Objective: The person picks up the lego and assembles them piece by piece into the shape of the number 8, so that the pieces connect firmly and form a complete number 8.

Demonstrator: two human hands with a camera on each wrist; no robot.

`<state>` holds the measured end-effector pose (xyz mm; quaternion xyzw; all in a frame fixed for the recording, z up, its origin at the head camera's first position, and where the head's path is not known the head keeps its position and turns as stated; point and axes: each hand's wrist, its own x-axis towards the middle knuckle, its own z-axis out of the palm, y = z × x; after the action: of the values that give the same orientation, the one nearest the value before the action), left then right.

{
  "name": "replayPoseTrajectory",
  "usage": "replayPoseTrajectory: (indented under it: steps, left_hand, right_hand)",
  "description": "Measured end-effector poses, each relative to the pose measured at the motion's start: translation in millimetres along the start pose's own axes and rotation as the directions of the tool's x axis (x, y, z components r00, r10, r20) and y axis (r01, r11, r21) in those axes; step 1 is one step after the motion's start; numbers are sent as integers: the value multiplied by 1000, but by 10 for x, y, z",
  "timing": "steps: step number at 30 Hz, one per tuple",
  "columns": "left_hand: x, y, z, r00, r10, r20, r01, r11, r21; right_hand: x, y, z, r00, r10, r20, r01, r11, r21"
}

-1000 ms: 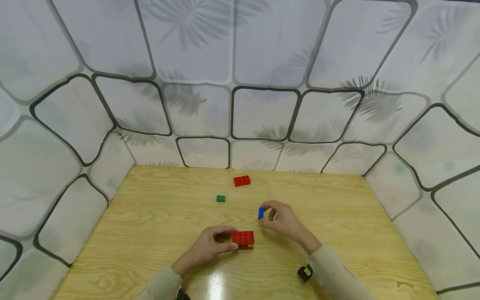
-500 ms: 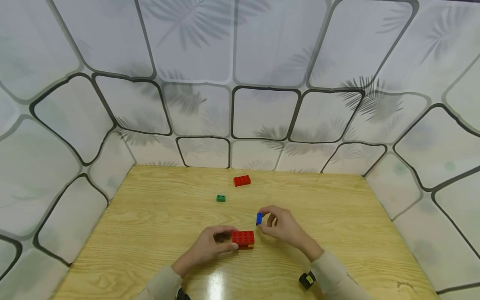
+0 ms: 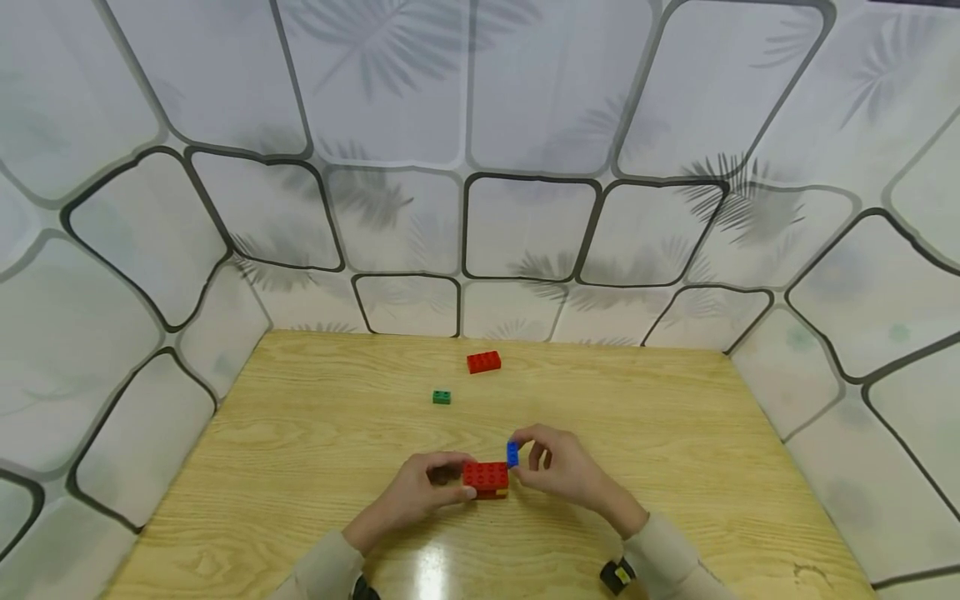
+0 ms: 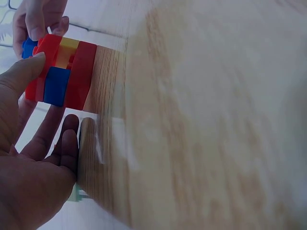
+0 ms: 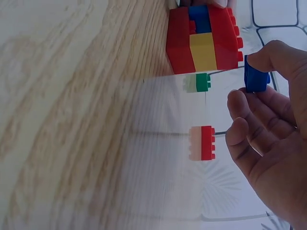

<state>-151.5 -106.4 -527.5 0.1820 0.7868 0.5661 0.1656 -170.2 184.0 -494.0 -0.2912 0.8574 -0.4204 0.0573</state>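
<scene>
One pinched brick (image 3: 512, 454) (blue, studded), layered stack (image 3: 486, 477), woodgrain (image 3: 330, 425)

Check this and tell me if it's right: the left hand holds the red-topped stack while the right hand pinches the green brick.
Not quite: the right hand pinches a blue brick; the green brick lies on the table, as the head view shows. The left hand holds the red-topped stack.
</scene>
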Motion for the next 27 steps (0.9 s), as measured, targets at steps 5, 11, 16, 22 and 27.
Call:
replayPoseTrajectory:
  steps: [5,11,16,22,27]
  left_hand:
    - [2,-12,5,1000,6,-6,-6,1000,12]
    - [0,-17,12,1000,6,-6,-6,1000,16]
    - [0,-10,13,1000,-2,-5,2,1000,3]
    - [-1,-2,10,1000,-9,-3,9,1000,-12]
    - [-4,-1,11,1000,-2,-4,2,1000,-9]
  right_hand:
    - [-15,-19,41,1000,-6,27,5,1000,30]
    - [-21,-39,78,999,-11,44,9,999,46]
    - [-25,-71,91,998,-1,56,-2,999,54]
    - [-34,-96,97,998,16,63,-18,999,42]
    - [-39,-88,98,997,5,72,-9,999,53]
